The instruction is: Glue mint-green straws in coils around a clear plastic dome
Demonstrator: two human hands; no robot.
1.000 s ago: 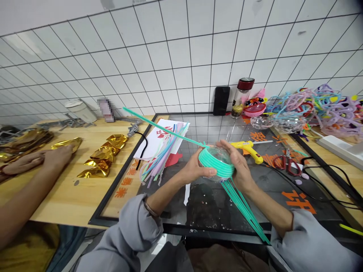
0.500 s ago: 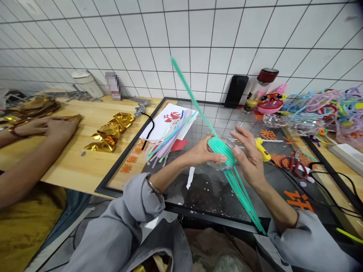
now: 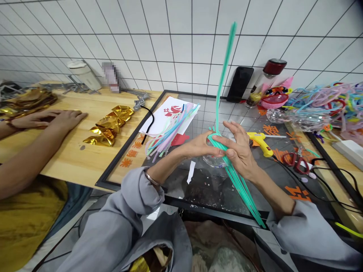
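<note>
Between my two hands is a bundle of green pipe cleaners [image 3: 244, 194]. Their lower ends slant down to the right over the table's front edge, and one long strand stands up toward the wall. My left hand [image 3: 202, 146] is closed around the bundle's upper part, thumb across the front. From the right, my right hand [image 3: 240, 153] pinches the strands with thumb and index finger, the other fingers raised. Behind and under the strands shows a clear plastic piece [image 3: 214, 162], mostly hidden; its full shape cannot be made out.
Loose pastel pipe cleaners [image 3: 167, 138] lie on white paper [image 3: 154, 121]. A yellow glue gun [image 3: 262, 145], red-handled scissors [image 3: 296, 160] and cables are at right, near a tangled colourful pile [image 3: 320, 105]. Gold foil [image 3: 110, 126] and another person's hands [image 3: 61, 119] are at left.
The long green strand has swung from leaning left to nearly upright. My right hand has moved in onto the bundle, its fingers now against the strands. The other person's hands have shifted slightly.
</note>
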